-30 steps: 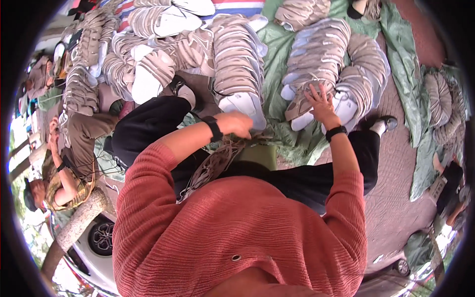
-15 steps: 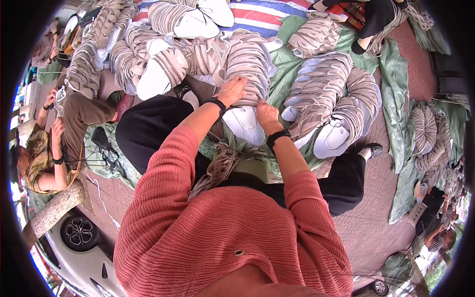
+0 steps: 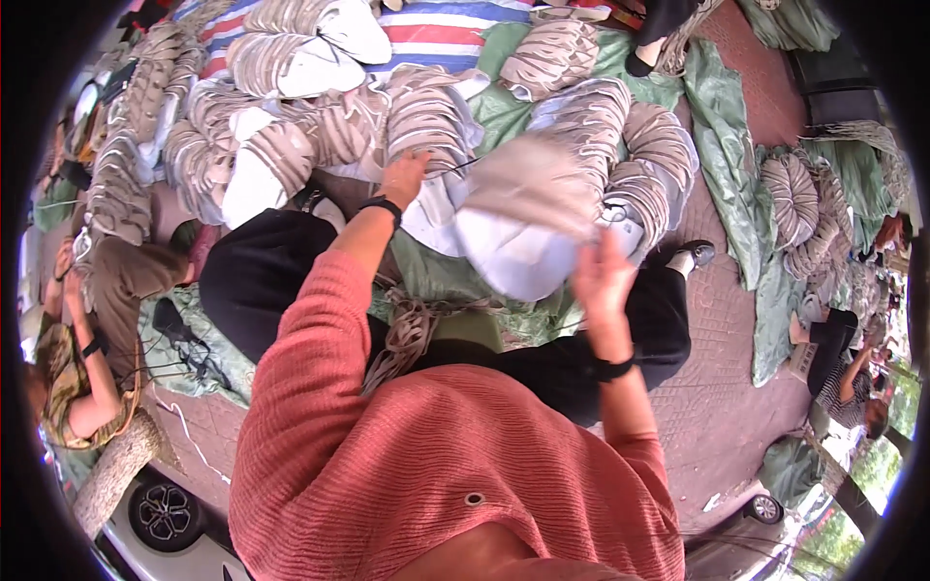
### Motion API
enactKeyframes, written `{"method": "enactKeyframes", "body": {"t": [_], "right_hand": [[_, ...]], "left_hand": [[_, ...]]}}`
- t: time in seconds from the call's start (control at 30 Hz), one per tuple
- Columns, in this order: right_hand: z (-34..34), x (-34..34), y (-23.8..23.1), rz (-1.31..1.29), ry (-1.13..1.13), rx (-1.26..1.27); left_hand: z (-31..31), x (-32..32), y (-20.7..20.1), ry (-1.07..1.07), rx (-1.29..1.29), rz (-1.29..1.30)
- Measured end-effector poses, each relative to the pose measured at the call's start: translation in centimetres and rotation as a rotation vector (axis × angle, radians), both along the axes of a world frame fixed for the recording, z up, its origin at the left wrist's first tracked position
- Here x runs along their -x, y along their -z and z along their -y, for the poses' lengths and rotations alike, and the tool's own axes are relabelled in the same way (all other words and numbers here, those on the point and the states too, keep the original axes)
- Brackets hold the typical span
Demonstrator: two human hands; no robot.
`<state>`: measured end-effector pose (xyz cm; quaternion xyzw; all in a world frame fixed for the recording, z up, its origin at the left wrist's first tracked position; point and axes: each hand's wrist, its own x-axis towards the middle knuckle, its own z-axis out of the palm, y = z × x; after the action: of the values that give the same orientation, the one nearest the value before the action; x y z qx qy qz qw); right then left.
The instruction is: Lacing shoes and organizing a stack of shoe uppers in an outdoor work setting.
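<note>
My left hand (image 3: 404, 177) is closed at the front of an upright-layered bundle of beige and white shoe uppers (image 3: 423, 114). A thin dark cord (image 3: 459, 168) runs from its fingers to the right. Between my hands a single beige shoe upper with a white underside (image 3: 523, 254) is in the air, smeared by motion. My right hand (image 3: 603, 278) is raised at that upper's right edge, palm side partly showing. Its fingers are blurred, so whether they grip the upper is unclear. Behind the moving upper stands another bundle of uppers (image 3: 593, 108), partly covered by it.
More tied bundles of uppers (image 3: 269, 160) lie to the left and behind, on a striped sheet (image 3: 436, 37) and green tarpaulin (image 3: 722, 145). Loose beige strips (image 3: 412, 329) hang by my lap. A co-worker's arm (image 3: 87, 387) is at the far left, near a tree trunk (image 3: 121, 474).
My right hand has left the bundle and swung right and toward me. One upper now moves between my hands. The view has shifted, while my left hand stays at the bundle.
</note>
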<state>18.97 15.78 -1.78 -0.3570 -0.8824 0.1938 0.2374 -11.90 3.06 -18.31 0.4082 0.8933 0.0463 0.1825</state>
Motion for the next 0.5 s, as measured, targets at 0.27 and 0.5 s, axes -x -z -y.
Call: {"method": "enactKeyframes", "body": {"t": [0.27,0.5], "right_hand": [[-8.0,-5.7,-19.0,-0.757,0.175,0.167],[-7.3,-11.5,-21.1,-1.144,-0.144,0.311]], "left_hand": [[-1.6,1.0,-4.5,0.374,-0.108,0.010],[-9.8,-10.0,-25.4,0.509,-1.013,0.909]]}}
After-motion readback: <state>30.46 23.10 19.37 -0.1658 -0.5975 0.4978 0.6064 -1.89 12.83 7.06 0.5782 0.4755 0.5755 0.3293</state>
